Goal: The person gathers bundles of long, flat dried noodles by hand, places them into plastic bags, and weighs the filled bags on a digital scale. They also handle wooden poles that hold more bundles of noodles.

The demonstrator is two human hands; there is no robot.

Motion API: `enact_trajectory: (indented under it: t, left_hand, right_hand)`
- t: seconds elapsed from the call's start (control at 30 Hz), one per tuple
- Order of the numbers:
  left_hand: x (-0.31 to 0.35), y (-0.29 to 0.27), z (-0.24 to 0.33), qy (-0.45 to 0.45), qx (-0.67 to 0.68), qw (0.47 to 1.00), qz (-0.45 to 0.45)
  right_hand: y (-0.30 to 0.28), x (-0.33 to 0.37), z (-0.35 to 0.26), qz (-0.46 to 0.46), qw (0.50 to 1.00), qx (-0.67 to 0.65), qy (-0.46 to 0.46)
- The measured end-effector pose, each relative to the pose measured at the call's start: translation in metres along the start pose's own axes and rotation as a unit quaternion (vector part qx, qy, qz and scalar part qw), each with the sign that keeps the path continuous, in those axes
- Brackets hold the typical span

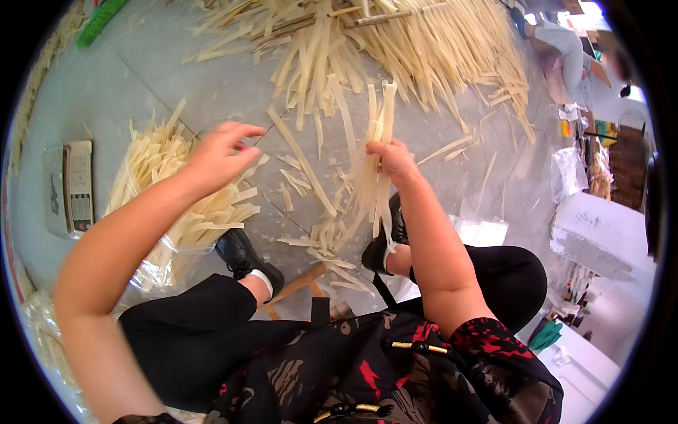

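A bunch of long, flat, pale yellow strips (pixel 382 116) stands upright in my right hand (pixel 395 160), whose fingers are wrapped round it; the lower ends hang toward my shoe. My left hand (pixel 222 157) is raised at the left with its fingers apart and nothing in them. Just below and beside it, a clear plastic bag (pixel 159 268) holds a heap of shorter pale strips (pixel 152 166). Loose strips and broken bits (pixel 304 166) lie on the floor between my two hands.
At the far side a large pile of strips (pixel 438 53) lies with thin sticks (pixel 395 17) across it. A flat scale (pixel 78 185) in clear plastic sits at the left. Black shoes (pixel 244 258) and a wooden stool leg (pixel 300 283) are below. Another person's leg (pixel 563 46) shows at the far right.
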State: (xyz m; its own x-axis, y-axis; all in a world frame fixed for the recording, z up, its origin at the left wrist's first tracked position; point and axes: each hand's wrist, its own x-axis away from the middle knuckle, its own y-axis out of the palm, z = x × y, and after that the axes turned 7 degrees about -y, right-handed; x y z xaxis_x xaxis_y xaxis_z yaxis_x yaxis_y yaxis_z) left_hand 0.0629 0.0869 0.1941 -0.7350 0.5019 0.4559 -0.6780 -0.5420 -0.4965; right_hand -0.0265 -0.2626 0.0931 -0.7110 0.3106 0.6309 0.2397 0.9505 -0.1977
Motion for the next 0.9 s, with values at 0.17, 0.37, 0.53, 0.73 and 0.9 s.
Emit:
enact_trajectory:
  t: [0.17, 0.37, 0.53, 0.73, 0.9]
  left_hand:
    - [-0.111, 0.167, -0.055, -0.321, 0.08, 0.94, 0.086]
    - [-0.136, 0.248, -0.034, -0.325, 0.065, 0.905, 0.268]
    - [-0.155, 0.258, -0.016, -0.244, 0.187, 0.921, 0.239]
    - [-0.124, 0.255, -0.028, -0.284, 0.405, 0.869, 0.016]
    - [-0.067, 0.241, 0.006, -0.289, 0.458, 0.839, -0.044]
  right_hand:
    - [-0.043, -0.016, 0.065, 0.059, 0.988, 0.035, 0.136]
    - [-0.005, -0.028, 0.127, 0.28, 0.93, 0.236, -0.006]
    - [0.061, -0.042, 0.065, 0.15, 0.962, 0.199, -0.116]
    - [0.065, -0.033, 0.069, -0.134, 0.985, 0.103, 0.017]
    - [0.062, 0.008, 0.068, -0.203, 0.951, 0.206, -0.105]
